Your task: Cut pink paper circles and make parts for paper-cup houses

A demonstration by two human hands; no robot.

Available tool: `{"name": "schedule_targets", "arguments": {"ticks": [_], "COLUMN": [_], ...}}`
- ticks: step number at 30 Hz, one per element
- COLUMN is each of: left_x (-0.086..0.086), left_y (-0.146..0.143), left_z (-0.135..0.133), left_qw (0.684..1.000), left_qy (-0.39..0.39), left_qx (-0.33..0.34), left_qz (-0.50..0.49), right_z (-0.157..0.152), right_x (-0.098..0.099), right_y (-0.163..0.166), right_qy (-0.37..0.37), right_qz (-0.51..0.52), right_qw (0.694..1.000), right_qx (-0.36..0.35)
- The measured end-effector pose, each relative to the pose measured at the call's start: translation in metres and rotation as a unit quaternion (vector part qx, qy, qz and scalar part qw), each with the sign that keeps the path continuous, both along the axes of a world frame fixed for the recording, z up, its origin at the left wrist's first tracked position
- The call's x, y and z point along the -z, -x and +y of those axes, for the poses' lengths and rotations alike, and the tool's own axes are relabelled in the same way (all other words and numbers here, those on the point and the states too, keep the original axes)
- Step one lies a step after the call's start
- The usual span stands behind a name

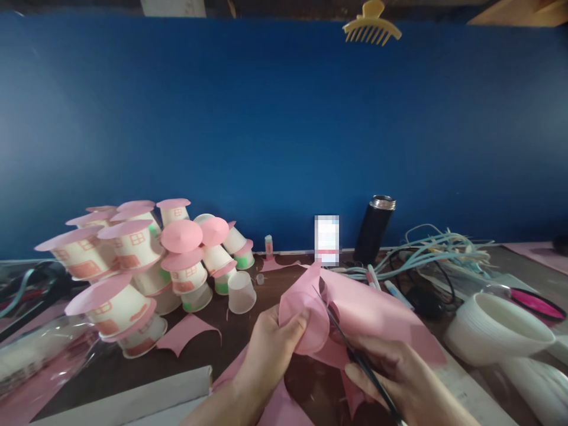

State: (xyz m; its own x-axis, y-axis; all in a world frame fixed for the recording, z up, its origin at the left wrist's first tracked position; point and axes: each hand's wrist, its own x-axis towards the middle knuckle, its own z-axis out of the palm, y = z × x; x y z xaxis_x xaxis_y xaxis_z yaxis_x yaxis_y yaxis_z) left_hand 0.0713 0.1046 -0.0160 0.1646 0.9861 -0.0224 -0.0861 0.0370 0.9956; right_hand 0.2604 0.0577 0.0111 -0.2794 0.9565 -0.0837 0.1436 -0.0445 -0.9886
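Note:
My left hand [275,340] pinches a piece of pink paper [310,310], thumb on top, with a round outline showing on it. My right hand [386,367] is closed around a pair of dark scissors [361,361]. Their blades point up and left and meet the right edge of the pink paper. Part of the scissors' handles is hidden by the fingers. Behind my right hand lies a larger curled pink sheet [377,302]. Pink offcuts lie under both hands.
Several stacked paper cups with pink roofs [128,248] stand left. A bare cup [242,293] sits nearer. Behind are a black flask [375,231] and a blurred-out upright rectangle [326,239]. At right lie pale-blue cords [426,257], markers [397,293] and nested white bowls [492,331].

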Motion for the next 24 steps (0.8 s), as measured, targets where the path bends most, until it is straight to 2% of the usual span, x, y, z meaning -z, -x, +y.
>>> {"name": "schedule_targets", "arguments": {"ticks": [10, 24], "left_x": [-0.0018, 0.0007], "left_y": [-0.0015, -0.0021], "left_z": [-0.0009, -0.0012], "left_qw": [1.000, 1.000], "left_qy": [0.002, -0.002], "left_qx": [-0.002, -0.004], "left_qz": [0.003, 0.002], "right_z": [0.0019, 0.0018], "right_x": [0.0044, 0.0055], "right_y": [-0.0045, -0.0033], "right_qy": [-0.010, -0.010], "right_qz": [-0.041, -0.029], "right_qw": [0.999, 0.999], "right_qx": [-0.013, -0.014]}}
